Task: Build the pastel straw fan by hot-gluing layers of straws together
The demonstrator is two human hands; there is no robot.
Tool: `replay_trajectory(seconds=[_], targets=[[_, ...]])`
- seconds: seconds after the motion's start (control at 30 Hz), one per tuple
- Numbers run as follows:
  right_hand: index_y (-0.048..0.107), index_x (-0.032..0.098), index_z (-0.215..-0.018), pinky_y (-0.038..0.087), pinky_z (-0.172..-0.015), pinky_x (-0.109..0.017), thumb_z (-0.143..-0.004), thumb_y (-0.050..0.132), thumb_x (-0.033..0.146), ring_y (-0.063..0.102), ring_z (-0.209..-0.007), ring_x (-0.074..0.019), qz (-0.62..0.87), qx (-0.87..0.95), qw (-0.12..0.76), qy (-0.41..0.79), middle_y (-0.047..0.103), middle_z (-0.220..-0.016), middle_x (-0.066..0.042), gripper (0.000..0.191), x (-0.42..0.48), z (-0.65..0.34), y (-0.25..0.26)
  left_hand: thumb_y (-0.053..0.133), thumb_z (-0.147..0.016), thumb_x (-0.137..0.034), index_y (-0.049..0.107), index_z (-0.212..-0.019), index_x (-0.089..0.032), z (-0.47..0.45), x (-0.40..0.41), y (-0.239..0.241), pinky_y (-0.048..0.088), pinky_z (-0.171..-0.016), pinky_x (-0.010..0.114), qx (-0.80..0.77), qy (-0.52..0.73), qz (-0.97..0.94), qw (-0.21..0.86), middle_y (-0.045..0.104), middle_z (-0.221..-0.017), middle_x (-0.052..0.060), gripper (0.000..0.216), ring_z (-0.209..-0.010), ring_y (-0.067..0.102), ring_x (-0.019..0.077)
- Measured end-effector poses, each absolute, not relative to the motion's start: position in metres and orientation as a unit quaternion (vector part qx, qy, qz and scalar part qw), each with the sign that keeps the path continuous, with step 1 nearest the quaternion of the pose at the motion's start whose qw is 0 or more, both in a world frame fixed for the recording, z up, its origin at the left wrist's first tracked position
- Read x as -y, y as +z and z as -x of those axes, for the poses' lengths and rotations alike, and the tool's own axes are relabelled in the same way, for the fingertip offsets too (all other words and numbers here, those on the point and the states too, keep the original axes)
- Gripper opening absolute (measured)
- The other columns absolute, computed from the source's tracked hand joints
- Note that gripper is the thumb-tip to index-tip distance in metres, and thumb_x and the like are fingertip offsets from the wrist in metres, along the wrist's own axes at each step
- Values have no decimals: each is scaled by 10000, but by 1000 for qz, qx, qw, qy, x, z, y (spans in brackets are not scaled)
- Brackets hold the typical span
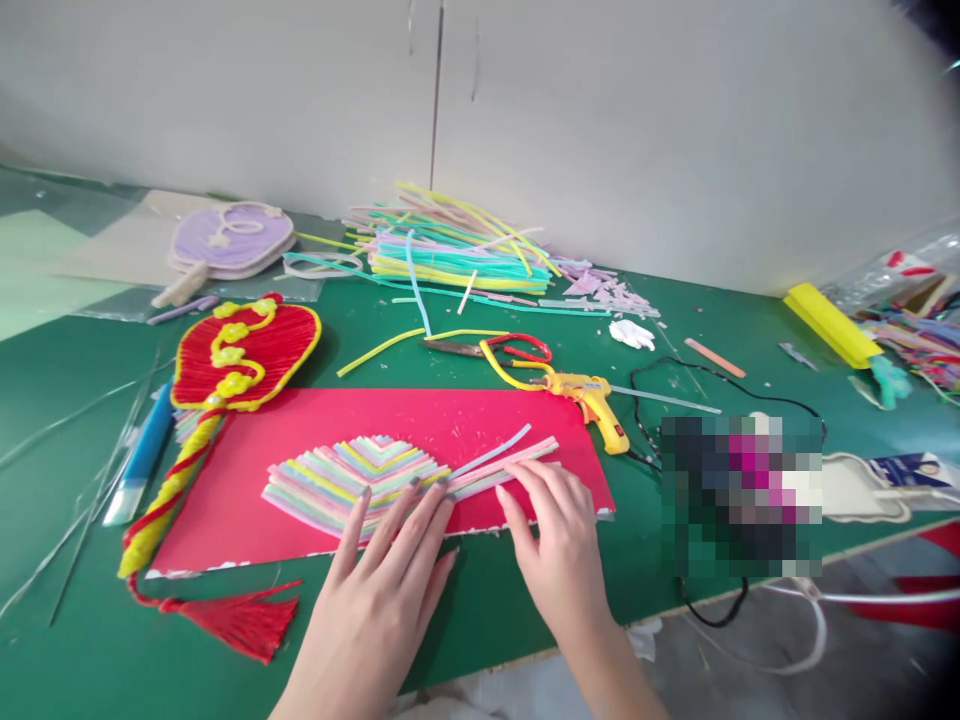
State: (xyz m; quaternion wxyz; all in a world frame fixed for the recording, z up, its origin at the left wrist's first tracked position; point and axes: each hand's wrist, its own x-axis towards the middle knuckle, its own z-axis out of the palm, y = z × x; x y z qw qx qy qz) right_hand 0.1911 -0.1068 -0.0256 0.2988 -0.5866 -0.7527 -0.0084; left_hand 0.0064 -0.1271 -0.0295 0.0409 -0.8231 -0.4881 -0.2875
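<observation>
On a red sheet (300, 510) lies a half-built fan shape of pastel strips (352, 475) laid in V rows. My left hand (390, 570) rests flat on its right side, fingers spread and pressing the strips down. My right hand (551, 535) lies beside it, its fingertips on a few long loose strips (510, 458) that stick out to the right of the fan shape. Neither hand grips anything.
A finished red-and-yellow fan (240, 355) with a tassel lies left, a purple fan (229, 238) behind it. A pile of coloured strips (450, 250) sits at the back. Scissors (499, 348) and a yellow glue gun (592, 400) with its black cord lie just beyond the red sheet.
</observation>
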Motion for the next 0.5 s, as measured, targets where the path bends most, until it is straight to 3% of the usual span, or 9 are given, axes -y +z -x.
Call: replay_trajectory(seconds=[0.2, 0.5], targets=[[619, 180, -1009, 413, -855, -377, -936, 505, 275, 569, -972, -237, 620, 730, 288, -16, 657, -1041, -101, 166, 106, -191, -26, 491, -936, -223, 574, -1259, -150, -7, 126, -31, 201, -1169, 445, 493, -290, 819, 33, 609, -1311, 51, 342, -1171, 587, 264], [619, 191, -1050, 383, -798, -370, -940, 485, 379, 557, -953, -243, 705, 663, 238, -82, 628, -1055, -99, 256, 106, -195, -32, 457, -957, -248, 601, -1228, -129, -8, 125, -28, 201, -1169, 423, 491, -292, 819, 54, 631, -1281, 51, 329, -1146, 604, 250]])
